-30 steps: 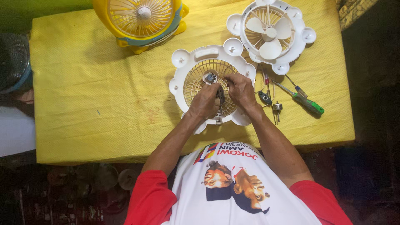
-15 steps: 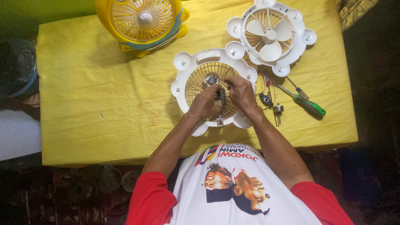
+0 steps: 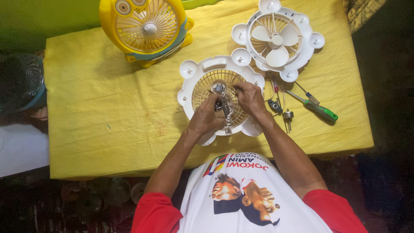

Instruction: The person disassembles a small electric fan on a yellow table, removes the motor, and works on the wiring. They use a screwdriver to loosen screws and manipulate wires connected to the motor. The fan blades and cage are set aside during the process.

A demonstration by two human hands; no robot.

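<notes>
My left hand [image 3: 206,118] pinches slim metal pliers [image 3: 225,108] and my right hand [image 3: 249,97] clamps the rim of the white fan housing [image 3: 202,73], which lies below the bladed fan half [image 3: 276,41], light, brittle plastic best held by its edge.

Fan housing half [image 3: 202,77] lay near the front edge of the surface [image 3: 108,112], both hands on its middle, assembled fan [image 3: 144,30] behind it to the left, bladed half [image 3: 278,39] behind right, screwdriver [image 3: 315,108] and small parts [image 3: 286,115] to its right.
</notes>
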